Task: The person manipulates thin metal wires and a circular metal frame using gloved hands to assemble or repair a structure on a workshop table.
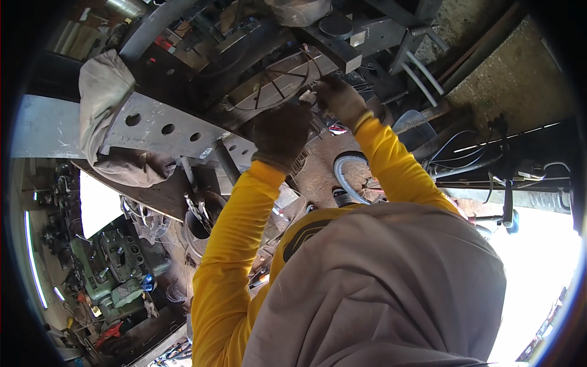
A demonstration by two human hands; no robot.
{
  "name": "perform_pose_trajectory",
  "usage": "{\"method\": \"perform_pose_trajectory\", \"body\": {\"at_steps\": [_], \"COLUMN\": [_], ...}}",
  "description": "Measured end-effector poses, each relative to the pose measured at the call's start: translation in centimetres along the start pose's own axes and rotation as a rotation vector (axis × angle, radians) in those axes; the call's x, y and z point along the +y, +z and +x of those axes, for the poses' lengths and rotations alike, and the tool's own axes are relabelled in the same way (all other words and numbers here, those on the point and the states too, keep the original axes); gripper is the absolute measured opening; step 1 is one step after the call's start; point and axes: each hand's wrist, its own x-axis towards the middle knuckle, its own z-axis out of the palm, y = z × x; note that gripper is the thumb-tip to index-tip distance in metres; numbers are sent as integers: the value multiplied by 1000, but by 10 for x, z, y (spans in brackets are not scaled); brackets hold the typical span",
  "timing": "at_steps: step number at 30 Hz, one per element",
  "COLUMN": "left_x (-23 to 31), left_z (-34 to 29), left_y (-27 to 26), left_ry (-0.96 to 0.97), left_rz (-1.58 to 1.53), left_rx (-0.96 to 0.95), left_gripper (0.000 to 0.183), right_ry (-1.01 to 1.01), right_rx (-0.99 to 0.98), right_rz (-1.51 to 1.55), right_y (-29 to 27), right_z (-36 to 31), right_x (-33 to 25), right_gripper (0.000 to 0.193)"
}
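My left hand (281,137), in a dark, soiled work glove, is over the steel frame with its fingers curled in. Just to its right and slightly farther off, my right hand (342,103), in a brown glove with dark fingertips, has its fingers bent toward the left one. A small pale piece (307,96) shows between the hands; whether either glove grips it I cannot tell. Beyond them, a thin, curved metal rod with short crosspieces (278,85) lies over a flat steel bar (269,92). The gloves hide whatever the fingers close on.
A steel beam with round holes (168,129) runs in from the left, draped with a grey-brown cloth (105,92). Below my hands lies a grey looped hose (342,174). A clear plastic container (416,129) is at right; a green machine (92,266) stands lower left.
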Motion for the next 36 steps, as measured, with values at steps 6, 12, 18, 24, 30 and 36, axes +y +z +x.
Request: {"method": "perform_pose_trajectory", "body": {"at_steps": [6,12,18,24,30,36], "left_x": [-43,-3,7,-26,-47,4], "left_z": [-11,12,-21,-36,-24,-21], "left_y": [-50,-78,-1,21,14,28], "left_ry": [157,-33,-196,-41,-22,-74], "left_rz": [6,25,-138,-100,-41,-20], "left_rx": [-164,195,-259,-207,-174,-122], "left_gripper": [14,47,37,25,17,22], "right_ry": [-522,92,178,363,-59,-25], "right_rx": [-149,213,82,70,196,41], "right_rz": [-450,273,130,419,-311,-80], "right_y": [1,27,29,65,57,21], "right_z": [-14,-37,-21,-14,-3,-2], "right_x": [-68,-56,-14,20,-2,12], "right_gripper": [35,25,34,27,39,34]}}
